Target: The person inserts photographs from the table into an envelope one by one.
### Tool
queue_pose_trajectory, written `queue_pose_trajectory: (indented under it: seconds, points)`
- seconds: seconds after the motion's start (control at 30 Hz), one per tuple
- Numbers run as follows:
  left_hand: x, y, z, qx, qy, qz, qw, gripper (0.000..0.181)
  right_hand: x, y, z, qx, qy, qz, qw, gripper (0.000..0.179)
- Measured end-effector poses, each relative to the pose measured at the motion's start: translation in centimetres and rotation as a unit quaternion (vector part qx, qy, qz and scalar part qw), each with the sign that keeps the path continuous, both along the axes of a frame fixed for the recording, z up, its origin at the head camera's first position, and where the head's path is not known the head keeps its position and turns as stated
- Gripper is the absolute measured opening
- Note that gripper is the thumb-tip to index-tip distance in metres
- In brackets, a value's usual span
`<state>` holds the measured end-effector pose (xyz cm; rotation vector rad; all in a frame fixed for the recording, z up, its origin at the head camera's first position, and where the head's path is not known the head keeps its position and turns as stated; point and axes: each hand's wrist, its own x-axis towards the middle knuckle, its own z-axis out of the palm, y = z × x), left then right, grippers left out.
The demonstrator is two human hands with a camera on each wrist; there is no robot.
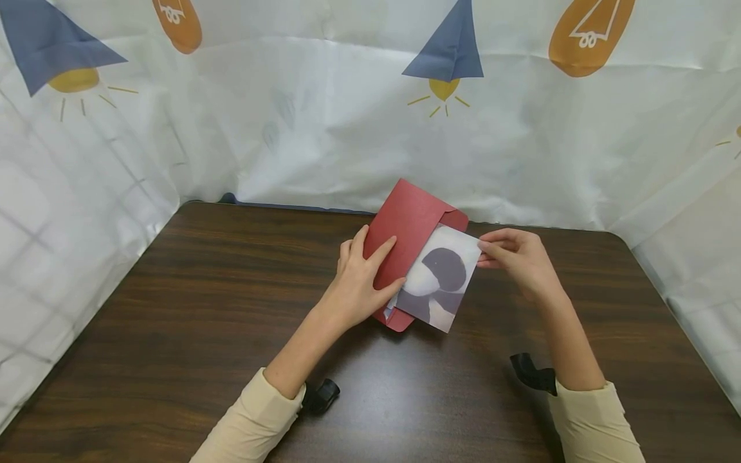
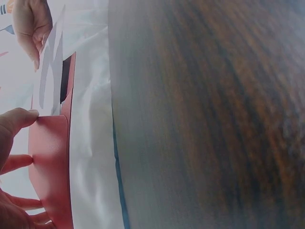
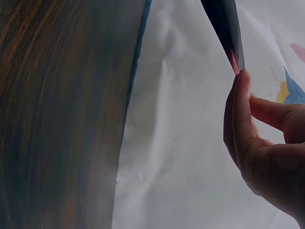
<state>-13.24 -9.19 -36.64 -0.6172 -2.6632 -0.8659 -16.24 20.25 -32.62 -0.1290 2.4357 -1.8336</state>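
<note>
My left hand (image 1: 366,278) holds a red envelope (image 1: 405,215) at a slant, its fingers spread across the front and the thumb by the open side. Out of that side slants a card (image 1: 431,257) with a grey and white picture, its left part hidden inside the envelope. Thumb and fingers of my right hand (image 1: 518,257) pinch the card's upper right corner. In the left wrist view, the card (image 2: 50,71) rises from the envelope (image 2: 50,157), both nearly edge-on. From the right wrist, the card (image 3: 231,28) shows as a dark, narrow shape at the fingertips.
A dark wood-grain table (image 1: 231,308) lies beneath the hands. White cloth (image 1: 278,128) printed with lamps and bulbs hangs at its back and sides. Black pieces worn at the left wrist (image 1: 321,397) and right wrist (image 1: 532,374) stick out beside the sleeves.
</note>
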Motion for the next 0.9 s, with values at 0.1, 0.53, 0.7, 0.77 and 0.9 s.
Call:
queue_pose_trajectory:
  seconds: [0.1, 0.53, 0.7, 0.77, 0.9]
  points:
    - [0.1, 0.0, 0.0, 0.001, 0.002, 0.0, 1.0, 0.067, 0.0, -0.2, -0.1, -0.003, -0.003, -0.002, 1.0, 0.038]
    - [0.0, 0.0, 0.0, 0.0, 0.009, 0.004, 0.9999, 0.066, 0.2, -1.2, -0.3, -0.041, -0.008, -0.029, 0.9987, 0.035]
    - [0.1, 0.0, 0.0, -0.001, 0.013, 0.004, 0.9999, 0.065, 0.3, -1.6, -0.3, -0.047, -0.01, -0.04, 0.9981, 0.036]
    - [0.1, 0.0, 0.0, -0.002, 0.012, 0.004, 0.9999, 0.065, 0.3, -1.7, -0.3, -0.047, -0.011, -0.045, 0.9978, 0.036]
    - [0.1, 0.0, 0.0, -0.003, 0.007, 0.005, 1.0, 0.065, 0.3, -1.8, -0.3, -0.058, -0.013, -0.044, 0.9973, 0.037]
